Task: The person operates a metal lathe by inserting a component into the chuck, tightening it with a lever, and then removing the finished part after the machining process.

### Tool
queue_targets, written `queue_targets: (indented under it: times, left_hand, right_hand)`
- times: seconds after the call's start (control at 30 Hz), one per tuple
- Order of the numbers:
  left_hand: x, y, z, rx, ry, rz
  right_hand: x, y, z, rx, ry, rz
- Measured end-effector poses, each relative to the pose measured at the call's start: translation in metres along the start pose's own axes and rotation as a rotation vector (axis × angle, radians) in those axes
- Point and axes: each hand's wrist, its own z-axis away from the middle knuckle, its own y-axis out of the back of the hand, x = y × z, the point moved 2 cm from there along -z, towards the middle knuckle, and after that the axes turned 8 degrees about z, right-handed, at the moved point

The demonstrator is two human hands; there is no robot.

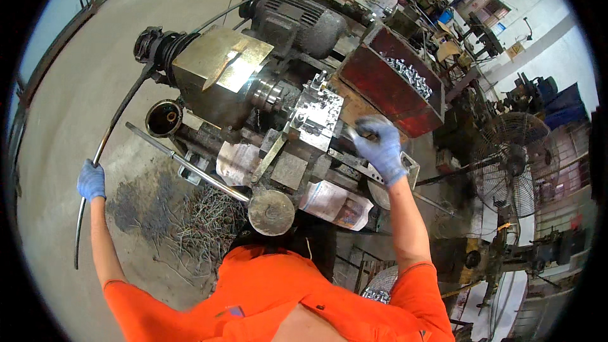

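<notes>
My left hand [92,180], in a blue glove, is closed around a long dark metal lever [120,109]. The lever runs up to the pulley end [158,50] of a small lathe. My right hand [380,144], gloved too, hovers just right of the tool slide [316,117] with its fingers curled. Something small and shiny shows blurred at its fingertips; its kind cannot be made out. Between the headstock [218,63] and the slide sits the metal chuck [267,95]. A round handle disc [271,212] stands nearest to my body.
A red metal box [399,79] full of small metal parts stands behind my right hand. The motor [301,22] is at the back. Metal shavings [202,228] cover the floor at left. A large fan [514,161] stands at right. Papers [335,204] lie on the machine.
</notes>
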Motion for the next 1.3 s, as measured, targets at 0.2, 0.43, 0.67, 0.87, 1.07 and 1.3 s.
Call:
queue_targets:
  times: [0.2, 0.43, 0.67, 0.87, 1.07, 1.3]
  left_hand:
    - [0.031, -0.037, 0.031, 0.171, -0.329, 0.420]
    - [0.130, -0.214, 0.124, -0.654, -0.530, 0.465]
    - [0.182, -0.175, 0.090, -0.485, -1.134, -0.137]
    - [0.155, -0.212, 0.064, -0.669, -0.939, -0.041]
    - [0.102, -0.122, 0.042, -0.741, -0.545, 0.076]
    - [0.168, 0.028, 0.056, -0.310, -0.546, 0.599]
  right_hand:
    - [0.061, 0.042, 0.085, -0.022, -0.278, 0.033]
    - [0.094, 0.066, 0.181, 0.011, -0.712, -0.159]
    - [0.116, 0.075, 0.236, -0.015, -0.850, -0.197]
    - [0.193, 0.076, 0.268, 0.007, -1.009, 0.039]
    - [0.276, 0.091, 0.297, -0.510, -0.811, 0.764]
    - [0.320, 0.082, 0.308, -0.743, -0.979, 0.800]
